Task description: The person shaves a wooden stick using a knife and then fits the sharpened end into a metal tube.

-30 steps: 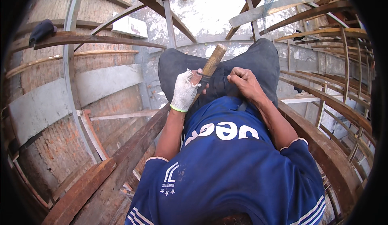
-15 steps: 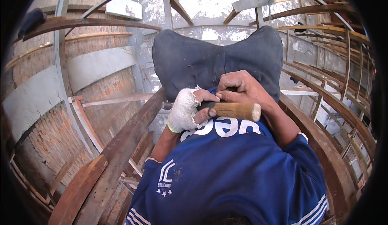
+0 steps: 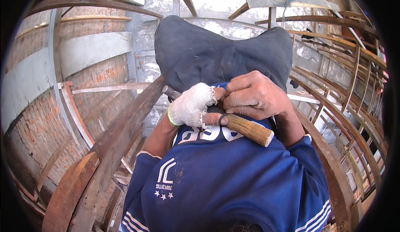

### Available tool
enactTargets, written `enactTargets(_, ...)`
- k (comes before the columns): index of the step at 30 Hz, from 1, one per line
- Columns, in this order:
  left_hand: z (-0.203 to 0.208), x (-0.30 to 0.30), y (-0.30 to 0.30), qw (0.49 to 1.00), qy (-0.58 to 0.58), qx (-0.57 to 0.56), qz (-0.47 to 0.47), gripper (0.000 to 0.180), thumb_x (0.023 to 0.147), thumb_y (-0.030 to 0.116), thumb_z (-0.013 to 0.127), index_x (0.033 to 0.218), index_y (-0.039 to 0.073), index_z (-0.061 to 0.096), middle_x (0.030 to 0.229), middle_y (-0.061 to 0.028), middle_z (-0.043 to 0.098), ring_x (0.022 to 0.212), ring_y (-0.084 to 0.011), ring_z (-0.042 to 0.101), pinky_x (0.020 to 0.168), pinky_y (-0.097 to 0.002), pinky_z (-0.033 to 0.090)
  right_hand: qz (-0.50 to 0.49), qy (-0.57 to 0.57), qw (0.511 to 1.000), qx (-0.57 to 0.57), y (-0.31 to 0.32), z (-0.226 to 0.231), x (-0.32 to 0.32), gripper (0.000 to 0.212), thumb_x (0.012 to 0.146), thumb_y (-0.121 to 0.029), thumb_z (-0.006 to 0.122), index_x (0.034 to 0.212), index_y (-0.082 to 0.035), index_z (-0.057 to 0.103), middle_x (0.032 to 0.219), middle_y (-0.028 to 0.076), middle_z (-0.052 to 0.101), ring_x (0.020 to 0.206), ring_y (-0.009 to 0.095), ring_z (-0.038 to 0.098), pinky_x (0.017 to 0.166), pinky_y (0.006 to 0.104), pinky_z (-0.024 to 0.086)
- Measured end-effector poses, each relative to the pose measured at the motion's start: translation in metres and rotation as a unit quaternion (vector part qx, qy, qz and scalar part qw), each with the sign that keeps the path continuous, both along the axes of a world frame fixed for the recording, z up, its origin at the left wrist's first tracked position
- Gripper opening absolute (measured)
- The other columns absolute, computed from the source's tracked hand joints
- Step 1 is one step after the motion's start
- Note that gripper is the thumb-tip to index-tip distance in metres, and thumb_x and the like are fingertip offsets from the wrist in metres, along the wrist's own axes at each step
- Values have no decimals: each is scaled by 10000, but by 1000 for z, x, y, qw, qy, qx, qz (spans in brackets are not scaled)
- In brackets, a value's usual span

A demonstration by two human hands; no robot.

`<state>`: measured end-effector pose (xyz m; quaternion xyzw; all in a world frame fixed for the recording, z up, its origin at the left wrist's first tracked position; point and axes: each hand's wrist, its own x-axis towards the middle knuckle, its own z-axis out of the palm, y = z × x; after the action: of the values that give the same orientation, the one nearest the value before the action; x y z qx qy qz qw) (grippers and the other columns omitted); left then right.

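My left hand [image 3: 193, 107], in a white knit glove with bare fingertips, is closed around a wooden-handled tool at my waist. The tool's round, worn wooden handle [image 3: 249, 130] sticks out to the right and tilts toward my body. A dark, round metal end [image 3: 170, 92] shows past the glove on the left; the tool's exact kind is hidden by the hand. My bare right hand [image 3: 254, 96] is closed just beyond the handle, its thumb and fingers pinched together against my left fingertips. Whatever lies between them, if anything, cannot be made out.
Thick, dark wooden beams [image 3: 121, 127] run along both sides of me. Curved wooden ribs [image 3: 350, 107] fill the right side. Several slats and a grey-painted panel band [image 3: 93, 52] stand on the left. My knees in dark trousers [image 3: 225, 55] are spread ahead, near a pale, patchy surface.
The tool's handle has swung so its wooden end points nearer to my body, and its metal end has moved farther away. My right hand has turned, with its back now facing up.
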<state>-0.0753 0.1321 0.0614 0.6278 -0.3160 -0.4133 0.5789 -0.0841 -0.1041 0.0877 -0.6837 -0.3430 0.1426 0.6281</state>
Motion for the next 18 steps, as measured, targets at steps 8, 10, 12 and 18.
enactTargets(8, -5, -16, 16, 993, 35, -114, 2, 531, 837, 527, 807, 963, 18, 724, 852, -114, 697, 804, -347, 701, 731, -392, 543, 157, -52, 983, -74, 21, 25, 21, 178, 774, -110, 761, 764, -10, 614, 870, 115, 679, 716, 326, 691, 574, 429, 541)
enactTargets(10, -7, -20, 18, 991, 3, -130, 22, 523, 824, 517, 820, 951, 19, 723, 863, -123, 700, 821, -353, 704, 735, -401, 542, 165, -61, 980, -92, 25, 31, 22, 195, 766, -108, 760, 751, -8, 594, 833, 119, 657, 714, 336, 688, 561, 429, 531)
enactTargets(12, -4, -22, 19, 993, -53, -104, 28, 512, 824, 512, 819, 947, 24, 723, 874, -132, 703, 827, -364, 702, 729, -411, 541, 194, -67, 972, -117, 28, 41, 29, 208, 769, -108, 759, 747, -3, 582, 805, 124, 637, 713, 345, 685, 556, 432, 524)
enactTargets(18, 1, -20, 14, 994, 0, -104, 16, 520, 840, 544, 784, 916, 33, 727, 844, -137, 693, 809, -371, 695, 698, -428, 536, 234, 53, 961, -139, 25, 47, 33, 159, 828, -58, 750, 787, 15, 616, 793, 144, 656, 719, 354, 679, 606, 433, 524)
